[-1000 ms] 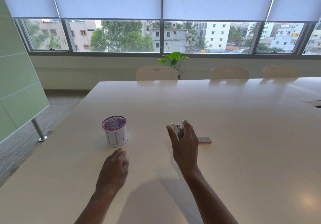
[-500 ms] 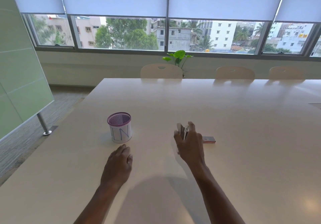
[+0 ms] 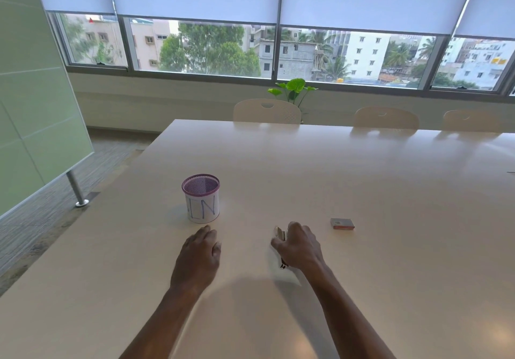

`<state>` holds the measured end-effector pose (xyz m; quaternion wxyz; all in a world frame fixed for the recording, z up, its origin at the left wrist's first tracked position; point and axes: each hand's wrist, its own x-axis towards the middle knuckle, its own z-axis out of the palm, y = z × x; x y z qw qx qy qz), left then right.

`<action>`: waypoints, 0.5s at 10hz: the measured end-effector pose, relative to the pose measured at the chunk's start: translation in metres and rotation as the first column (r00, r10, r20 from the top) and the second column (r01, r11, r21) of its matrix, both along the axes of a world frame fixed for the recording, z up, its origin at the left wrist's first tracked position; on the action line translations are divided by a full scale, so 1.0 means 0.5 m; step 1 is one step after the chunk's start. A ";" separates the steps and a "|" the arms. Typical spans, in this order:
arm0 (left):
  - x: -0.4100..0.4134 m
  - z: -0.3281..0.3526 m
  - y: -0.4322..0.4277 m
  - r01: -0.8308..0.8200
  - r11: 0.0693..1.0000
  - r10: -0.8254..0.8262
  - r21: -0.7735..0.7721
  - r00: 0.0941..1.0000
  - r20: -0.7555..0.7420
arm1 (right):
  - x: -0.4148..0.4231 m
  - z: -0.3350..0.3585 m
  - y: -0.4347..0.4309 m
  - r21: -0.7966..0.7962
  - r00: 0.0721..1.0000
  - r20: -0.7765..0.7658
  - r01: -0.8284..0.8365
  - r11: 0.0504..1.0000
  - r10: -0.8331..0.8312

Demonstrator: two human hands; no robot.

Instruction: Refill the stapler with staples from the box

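Since a second ago the right hand point(image 3: 299, 245) has drawn the stapler point(image 3: 280, 233) toward the person, away from the box point(image 3: 342, 223), gripping it. Left hand point(image 3: 199, 255) rests flat, empty, near the cup point(image 3: 201, 198). Fetching step; opening the stapler likely comes next.

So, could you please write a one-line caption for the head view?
Right hand grips the stapler on the table; left hand rests flat, staple box closed nearby.

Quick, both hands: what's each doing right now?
Left hand: open, palm down on the table, holding nothing.
Right hand: closed around the stapler.
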<state>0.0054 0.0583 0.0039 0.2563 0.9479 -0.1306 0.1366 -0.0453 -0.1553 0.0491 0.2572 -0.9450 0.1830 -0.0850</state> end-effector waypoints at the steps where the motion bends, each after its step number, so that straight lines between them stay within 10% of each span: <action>1: 0.000 0.000 0.001 0.002 1.000 -0.002 0.004 1.000 -0.002 | 0.000 0.002 0.006 -0.009 0.999 -0.042 -0.012 1.000 0.012; 5: 0.006 -0.004 0.002 -0.002 1.000 0.001 0.016 1.000 0.012 | -0.009 0.002 -0.007 -0.096 0.992 -0.124 -0.036 0.995 0.024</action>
